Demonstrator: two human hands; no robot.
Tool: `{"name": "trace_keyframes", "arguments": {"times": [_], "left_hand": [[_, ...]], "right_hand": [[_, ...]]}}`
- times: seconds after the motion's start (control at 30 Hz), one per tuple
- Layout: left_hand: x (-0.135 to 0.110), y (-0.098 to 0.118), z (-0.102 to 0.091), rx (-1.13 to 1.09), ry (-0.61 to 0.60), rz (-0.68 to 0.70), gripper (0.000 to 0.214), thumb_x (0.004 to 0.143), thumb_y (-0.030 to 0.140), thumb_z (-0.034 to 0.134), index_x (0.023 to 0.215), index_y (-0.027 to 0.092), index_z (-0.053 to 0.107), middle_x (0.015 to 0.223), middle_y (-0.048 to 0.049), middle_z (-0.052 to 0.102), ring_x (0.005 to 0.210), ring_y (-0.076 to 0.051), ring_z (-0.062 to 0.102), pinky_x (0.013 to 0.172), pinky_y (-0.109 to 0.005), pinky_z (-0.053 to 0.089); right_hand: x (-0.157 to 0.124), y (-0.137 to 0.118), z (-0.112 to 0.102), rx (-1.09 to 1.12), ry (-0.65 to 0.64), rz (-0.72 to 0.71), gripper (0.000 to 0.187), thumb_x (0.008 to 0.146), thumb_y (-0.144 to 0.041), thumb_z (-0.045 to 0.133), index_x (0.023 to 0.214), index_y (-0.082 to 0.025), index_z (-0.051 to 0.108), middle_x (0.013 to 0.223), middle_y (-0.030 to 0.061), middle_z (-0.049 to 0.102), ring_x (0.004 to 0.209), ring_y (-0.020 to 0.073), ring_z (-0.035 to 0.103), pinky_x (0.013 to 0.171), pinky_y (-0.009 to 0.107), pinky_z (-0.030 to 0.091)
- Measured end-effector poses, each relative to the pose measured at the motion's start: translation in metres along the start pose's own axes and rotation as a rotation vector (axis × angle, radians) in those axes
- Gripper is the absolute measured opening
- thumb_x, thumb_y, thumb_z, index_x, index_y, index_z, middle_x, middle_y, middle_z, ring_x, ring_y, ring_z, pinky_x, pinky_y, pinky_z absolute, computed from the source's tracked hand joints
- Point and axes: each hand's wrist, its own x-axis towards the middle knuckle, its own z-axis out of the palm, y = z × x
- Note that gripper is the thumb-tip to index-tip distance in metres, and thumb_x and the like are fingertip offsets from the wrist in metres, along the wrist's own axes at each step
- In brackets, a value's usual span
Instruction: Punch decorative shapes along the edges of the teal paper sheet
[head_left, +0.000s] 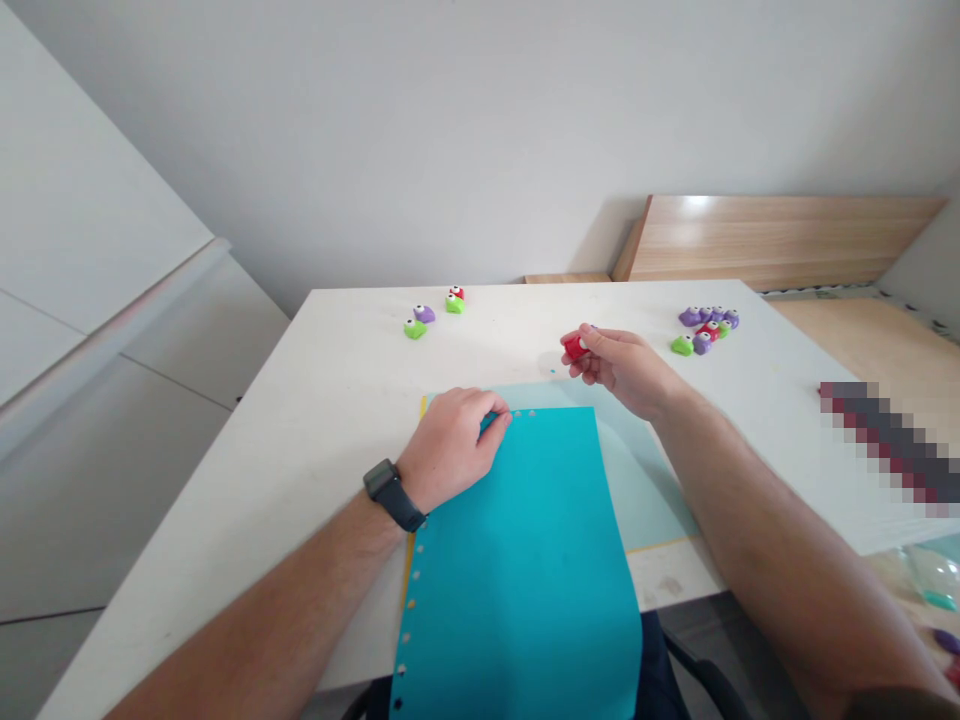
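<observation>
A teal sheet (525,560) with holes along its left and top edges lies before me, its lower part hanging over the table's front edge. My left hand (461,440), wearing a dark watch (394,494), rests at the sheet's top left corner, thumb and forefinger pinched on the top edge. Raised beyond the sheet's top right corner, my right hand (611,365) holds a small red piece with a white spot (575,346) between thumb and fingers. It resembles the eyed figures on the table. A tiny teal bit (553,371) lies just left of that hand.
Under the sheet is a pale blue, yellow-edged mat (652,500) on the white table (330,400). Small green, purple and red eyed figures stand at back left (424,314) and, several of them, at back right (705,330). A blurred dark strip (892,440) covers the right edge.
</observation>
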Motion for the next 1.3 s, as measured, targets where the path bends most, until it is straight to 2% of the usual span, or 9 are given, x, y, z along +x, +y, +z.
{"name": "trace_keyframes", "arguments": {"times": [0.23, 0.5, 0.6, 0.77, 0.83, 0.93, 1.03, 1.17, 1.3], "left_hand": [[0.0, 0.0, 0.001, 0.016, -0.019, -0.019, 0.017, 0.098, 0.029, 0.054, 0.092, 0.02, 0.067, 0.093, -0.0041, 0.071, 0.091, -0.022, 0.064, 0.084, -0.037, 0.046], [0.0, 0.0, 0.001, 0.02, -0.017, -0.013, 0.016, 0.098, 0.029, 0.054, 0.093, 0.021, 0.067, 0.093, -0.0036, 0.071, 0.09, -0.022, 0.063, 0.083, -0.037, 0.045], [0.0, 0.0, 0.0, 0.018, -0.022, -0.011, 0.017, 0.098, 0.029, 0.054, 0.092, 0.021, 0.067, 0.093, -0.0038, 0.071, 0.091, -0.022, 0.063, 0.083, -0.037, 0.045], [0.0, 0.0, 0.001, 0.014, -0.014, -0.01, 0.017, 0.098, 0.029, 0.054, 0.092, 0.02, 0.067, 0.093, -0.0036, 0.071, 0.09, -0.022, 0.063, 0.084, -0.038, 0.045], [0.001, 0.0, 0.001, 0.016, -0.015, -0.01, 0.017, 0.098, 0.029, 0.054, 0.092, 0.02, 0.067, 0.093, -0.0036, 0.071, 0.09, -0.022, 0.063, 0.084, -0.038, 0.045], [0.001, 0.0, 0.001, 0.013, -0.019, -0.009, 0.017, 0.098, 0.028, 0.054, 0.092, 0.02, 0.067, 0.093, -0.0035, 0.071, 0.091, -0.022, 0.063, 0.084, -0.038, 0.045], [0.001, 0.0, 0.0, 0.012, -0.015, -0.006, 0.016, 0.098, 0.028, 0.054, 0.092, 0.02, 0.067, 0.092, -0.0034, 0.071, 0.09, -0.022, 0.063, 0.083, -0.038, 0.045], [0.001, 0.001, 0.0, 0.01, -0.005, -0.002, 0.015, 0.098, 0.028, 0.055, 0.091, 0.021, 0.067, 0.092, -0.0031, 0.071, 0.089, -0.021, 0.063, 0.083, -0.037, 0.045], [0.0, 0.001, 0.0, 0.013, -0.002, -0.001, 0.015, 0.098, 0.028, 0.055, 0.092, 0.021, 0.067, 0.092, -0.003, 0.071, 0.089, -0.022, 0.063, 0.081, -0.037, 0.045]], "right_hand": [[-0.005, -0.003, 0.006, 0.115, -0.084, 0.078, 0.045, 0.091, -0.058, 0.06, 0.094, -0.013, 0.067, 0.078, 0.0068, 0.064, 0.063, 0.0133, 0.054, 0.058, 0.028, 0.039], [-0.003, -0.002, 0.004, 0.217, -0.124, 0.132, 0.044, 0.095, -0.055, 0.055, 0.095, -0.013, 0.068, 0.075, 0.006, 0.064, 0.059, 0.0126, 0.053, 0.054, 0.026, 0.036], [-0.001, -0.002, 0.004, 0.21, -0.082, 0.101, 0.042, 0.094, -0.054, 0.056, 0.092, -0.014, 0.066, 0.083, 0.0086, 0.068, 0.062, 0.0132, 0.057, 0.055, 0.026, 0.038], [0.005, 0.001, -0.001, 0.132, 0.04, 0.076, 0.041, 0.094, -0.056, 0.054, 0.091, -0.015, 0.061, 0.105, 0.0149, 0.071, 0.078, 0.0188, 0.068, 0.055, 0.025, 0.04], [0.008, 0.004, -0.003, 0.061, 0.098, 0.066, 0.044, 0.094, -0.058, 0.054, 0.091, -0.015, 0.061, 0.107, 0.0155, 0.071, 0.079, 0.0194, 0.07, 0.053, 0.025, 0.04], [0.01, 0.009, -0.007, -0.17, 0.192, 0.022, 0.048, 0.092, -0.063, 0.055, 0.09, -0.016, 0.061, 0.105, 0.0132, 0.071, 0.059, 0.0133, 0.064, 0.046, 0.025, 0.034], [0.009, 0.012, -0.009, -0.453, 0.209, -0.008, 0.052, 0.092, -0.068, 0.05, 0.091, -0.017, 0.062, 0.086, 0.0072, 0.071, 0.044, 0.0093, 0.053, 0.045, 0.026, 0.031], [0.005, 0.012, -0.008, -0.763, 0.209, -0.049, 0.049, 0.094, -0.067, 0.046, 0.095, -0.02, 0.059, 0.061, -0.0006, 0.062, 0.048, 0.0135, 0.057, 0.055, 0.027, 0.04], [0.002, 0.009, -0.005, -0.936, 0.213, -0.112, 0.045, 0.096, -0.063, 0.046, 0.094, -0.02, 0.059, 0.071, 0.0014, 0.065, 0.053, 0.0134, 0.057, 0.058, 0.028, 0.041]]}}
